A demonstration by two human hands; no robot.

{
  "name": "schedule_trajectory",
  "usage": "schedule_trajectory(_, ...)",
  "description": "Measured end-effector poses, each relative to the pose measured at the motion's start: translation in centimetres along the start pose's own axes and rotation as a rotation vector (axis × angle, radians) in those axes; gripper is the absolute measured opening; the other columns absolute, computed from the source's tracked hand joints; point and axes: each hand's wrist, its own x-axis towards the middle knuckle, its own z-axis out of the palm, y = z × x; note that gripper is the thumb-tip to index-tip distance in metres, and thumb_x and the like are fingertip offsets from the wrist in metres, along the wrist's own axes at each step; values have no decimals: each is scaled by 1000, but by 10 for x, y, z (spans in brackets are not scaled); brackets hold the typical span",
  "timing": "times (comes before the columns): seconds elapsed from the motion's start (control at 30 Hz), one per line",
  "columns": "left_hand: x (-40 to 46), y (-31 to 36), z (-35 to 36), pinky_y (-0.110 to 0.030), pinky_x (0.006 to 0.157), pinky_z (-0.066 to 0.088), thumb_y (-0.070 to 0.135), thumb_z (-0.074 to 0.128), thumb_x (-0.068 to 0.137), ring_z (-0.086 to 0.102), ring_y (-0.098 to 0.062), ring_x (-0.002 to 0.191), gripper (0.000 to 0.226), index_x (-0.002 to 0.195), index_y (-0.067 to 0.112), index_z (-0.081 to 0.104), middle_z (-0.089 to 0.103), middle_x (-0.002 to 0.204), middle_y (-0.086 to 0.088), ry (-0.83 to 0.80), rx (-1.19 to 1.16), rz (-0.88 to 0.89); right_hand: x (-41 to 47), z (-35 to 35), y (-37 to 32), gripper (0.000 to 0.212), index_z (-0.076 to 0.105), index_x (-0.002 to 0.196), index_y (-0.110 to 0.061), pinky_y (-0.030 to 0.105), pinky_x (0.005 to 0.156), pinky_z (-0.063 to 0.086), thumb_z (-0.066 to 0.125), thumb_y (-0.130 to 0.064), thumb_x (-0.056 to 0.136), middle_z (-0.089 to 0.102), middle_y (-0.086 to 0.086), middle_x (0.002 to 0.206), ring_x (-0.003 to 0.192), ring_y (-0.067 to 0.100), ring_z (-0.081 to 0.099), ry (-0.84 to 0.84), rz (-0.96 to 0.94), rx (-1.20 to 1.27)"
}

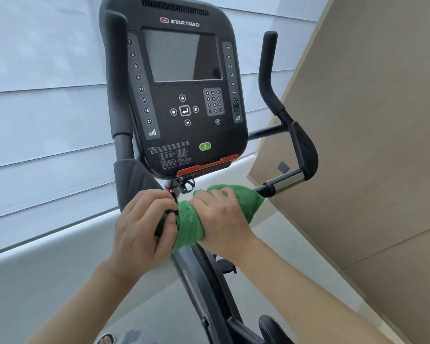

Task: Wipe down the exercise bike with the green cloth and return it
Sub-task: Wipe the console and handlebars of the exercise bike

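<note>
The black exercise bike fills the view, its console (181, 95) upright in front of me with a dark screen and a green button. The green cloth (191, 227) is wrapped round the bar just below the console, where the right handlebar (286, 181) joins the stem. My right hand (221, 219) grips the cloth from above, fingers curled over it. My left hand (142, 227) holds the cloth's left end, thumb and fingers pinching it against the stem. The bar under the cloth is hidden.
White window blinds (47, 95) and a pale sill stand behind the bike on the left. A tan wall panel (370, 145) rises close on the right. The bike frame (204, 281) and part of the seat (271, 328) run down below my hands.
</note>
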Motion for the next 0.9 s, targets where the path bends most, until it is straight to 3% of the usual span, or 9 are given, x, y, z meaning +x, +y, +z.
schedule_trajectory(0.1,4,-3,-6,-40,83,53,4,50,95,63,-27,95,21,88,-2,68,67,102,-12,-32,-16,-3,11,-20,14,22,63,92,-18,41,76,40,66,-37,83,59,-2,89,78,22,53,-220,-143,42)
schedule_trajectory(0.17,-3,-10,-13,-49,95,49,3,51,94,62,-30,109,17,92,1,68,67,111,-11,-56,36,-15,18,-33,15,28,63,97,-18,38,78,39,70,-41,83,58,-3,94,83,21,52,-348,-179,33)
schedule_trajectory(0.27,-37,-18,-25,-66,117,32,18,44,103,42,-34,150,32,125,15,67,57,151,-4,-144,242,-67,16,-50,12,26,64,105,-17,38,81,45,72,-7,81,59,-2,102,90,21,51,-347,-200,-9)
schedule_trajectory(0.37,-64,-19,-36,-64,119,33,17,47,103,25,-39,159,52,154,23,50,37,168,-3,-231,213,-103,9,-72,10,45,68,102,-16,40,75,50,74,12,67,60,-3,99,87,21,51,-260,-157,191)
schedule_trajectory(0.5,-62,-13,-50,-51,120,38,6,46,99,36,-39,154,48,142,19,63,46,163,0,-182,70,-190,34,-86,-2,46,71,100,-13,43,75,49,68,18,66,60,-2,95,86,23,52,-177,6,360)
schedule_trajectory(0.63,-52,-8,-68,-35,104,48,0,49,92,60,-26,129,38,113,17,77,63,144,9,-35,56,-278,75,-83,-32,50,70,104,-9,34,75,45,62,20,64,61,2,102,90,24,52,108,102,428)
schedule_trajectory(0.7,-49,-10,-78,-29,101,48,2,50,90,63,-21,123,35,105,17,77,67,131,9,24,75,-354,89,-74,-52,54,68,113,-10,39,80,49,63,14,65,59,4,113,96,26,51,157,160,409)
schedule_trajectory(0.8,-42,-18,-91,-28,89,49,0,51,87,65,-20,107,28,95,9,76,67,112,1,57,105,-418,90,-53,-88,71,50,144,-15,49,102,47,68,-13,75,42,3,143,120,28,47,-145,209,448)
schedule_trajectory(0.9,-25,-31,-108,-25,80,48,-9,52,82,66,-22,94,23,83,2,72,66,100,-3,79,128,-427,65,-33,-111,112,7,166,-22,52,122,29,68,-52,77,0,1,172,149,30,27,-354,189,307)
